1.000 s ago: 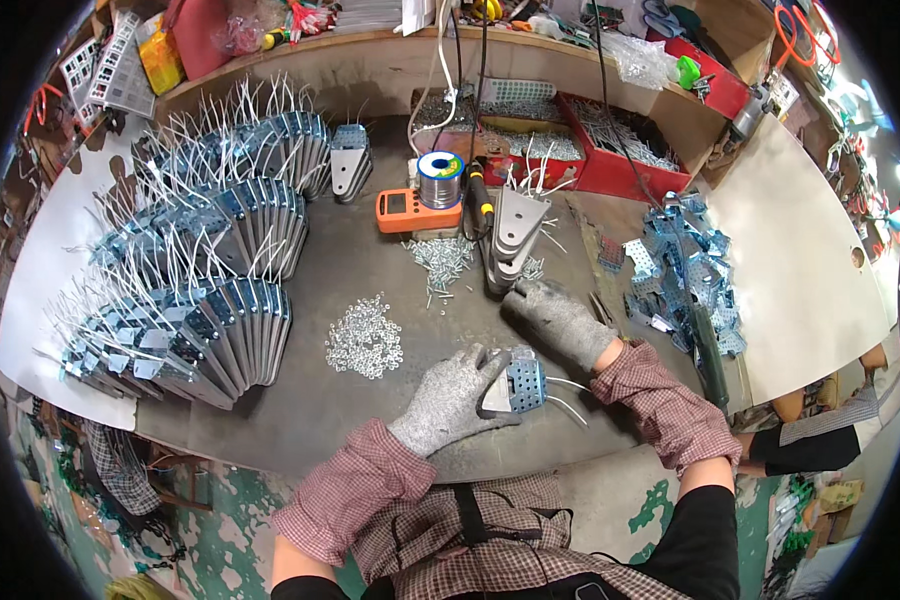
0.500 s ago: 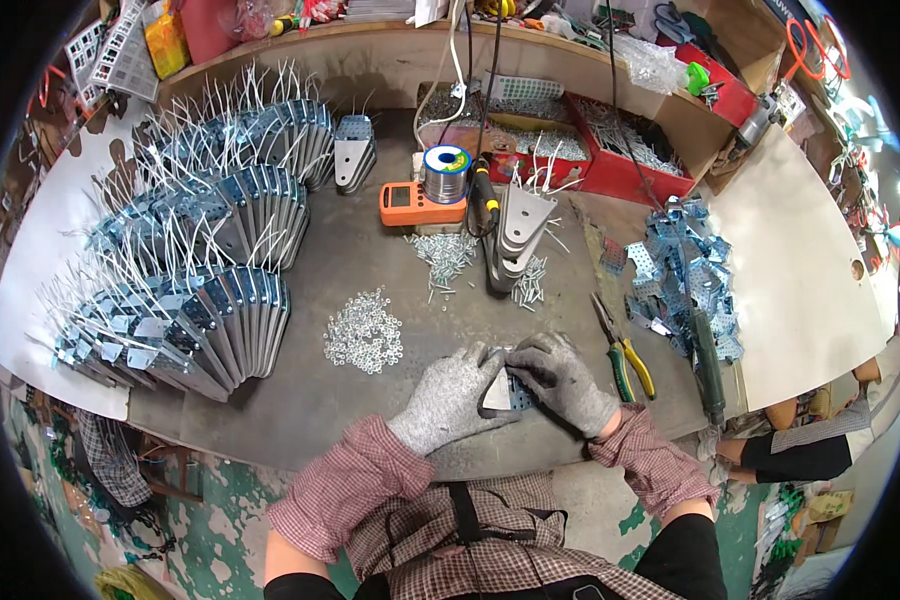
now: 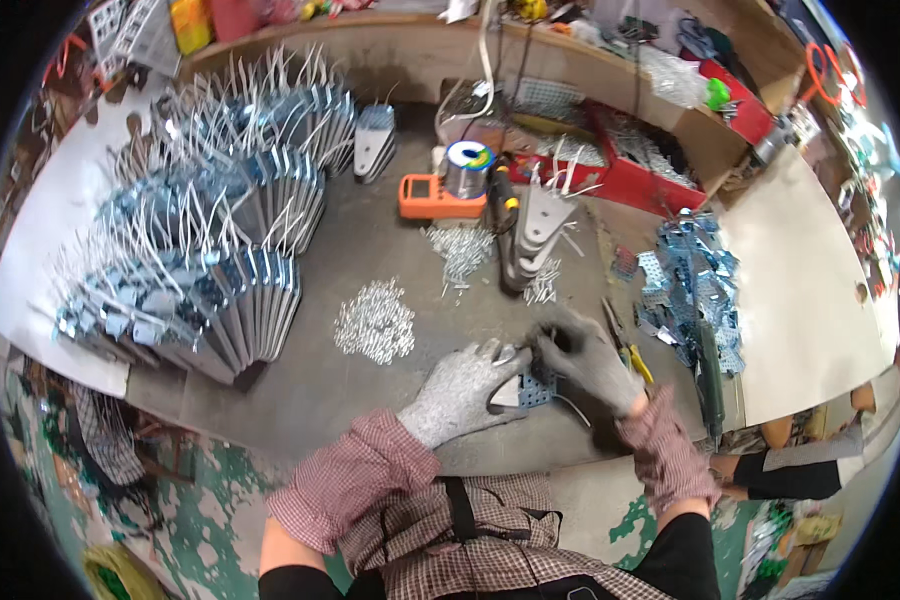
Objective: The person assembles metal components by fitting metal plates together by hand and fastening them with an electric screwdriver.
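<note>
My left hand (image 3: 462, 392), in a grey work glove, is closed on a grey metal bracket (image 3: 507, 393) near the front edge of the bench. A blue perforated plate (image 3: 538, 388) lies on the bracket's right end, and a white wire (image 3: 572, 408) curves out beside it. My right hand (image 3: 592, 358), gloved too and smeared by motion, is just beyond and right of the plate. Its fingers are curled together; whatever they hold is hidden. Pliers (image 3: 630, 350) with yellow-green handles lie partly behind this hand. A pile of small metal nuts (image 3: 375, 322) lies left of my hands.
Rows of assembled brackets with white wires (image 3: 260, 300) fill the left. Beyond my hands are loose screws (image 3: 460, 250), stacked brackets (image 3: 538, 235), an orange meter (image 3: 440, 198) and a solder spool (image 3: 467, 170). At right, blue plates (image 3: 675, 270) lie beside a dark green tool (image 3: 708, 390).
My right hand has moved off the blue plate, up and to the right, baring the plate and white wire. My left hand keeps its hold. The whole view has shifted slightly.
</note>
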The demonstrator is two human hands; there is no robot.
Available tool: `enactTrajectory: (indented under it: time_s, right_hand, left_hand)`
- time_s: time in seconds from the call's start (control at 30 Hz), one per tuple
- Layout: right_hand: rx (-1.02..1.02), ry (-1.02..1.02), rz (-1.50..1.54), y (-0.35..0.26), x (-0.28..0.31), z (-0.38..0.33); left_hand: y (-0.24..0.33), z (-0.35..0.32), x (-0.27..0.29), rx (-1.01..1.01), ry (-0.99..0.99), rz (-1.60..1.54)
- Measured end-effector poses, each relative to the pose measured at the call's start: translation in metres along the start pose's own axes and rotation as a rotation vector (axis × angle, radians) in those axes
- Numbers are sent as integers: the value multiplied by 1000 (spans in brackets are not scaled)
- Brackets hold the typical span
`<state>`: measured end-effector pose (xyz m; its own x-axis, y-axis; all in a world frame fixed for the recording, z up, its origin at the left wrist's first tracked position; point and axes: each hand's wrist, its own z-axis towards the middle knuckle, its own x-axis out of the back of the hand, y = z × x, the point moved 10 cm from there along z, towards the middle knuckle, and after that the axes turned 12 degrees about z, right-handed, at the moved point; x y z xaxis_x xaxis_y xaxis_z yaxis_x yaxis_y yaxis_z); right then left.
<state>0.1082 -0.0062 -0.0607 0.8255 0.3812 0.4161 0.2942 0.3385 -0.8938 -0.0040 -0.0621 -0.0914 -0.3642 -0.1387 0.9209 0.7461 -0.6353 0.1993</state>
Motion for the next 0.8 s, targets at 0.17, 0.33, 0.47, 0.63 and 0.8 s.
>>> enactTrajectory:
  time_s: [0.17, 0.33, 0.47, 0.63, 0.8]
  right_hand:
    - [39, -118, -147, -9, -45, -52]
    - [109, -49, -340, -9, -52, -74]
    - [-10, 176, -211, -7, -48, -109]
    - [-177, 412, 576, 26, -53, -153]
    - [-101, 565, -1366, 9, -55, -167]
  left_hand:
    - [-9, -1, -8, 37, -130, -51]
    - [-1, 0, -5, -6, -66, -9]
    - [-4, -19, 9, 389, -257, -364]
    - [75, 17, -13, 236, -345, -1082]
    - [53, 217, -23, 85, 265, -395]
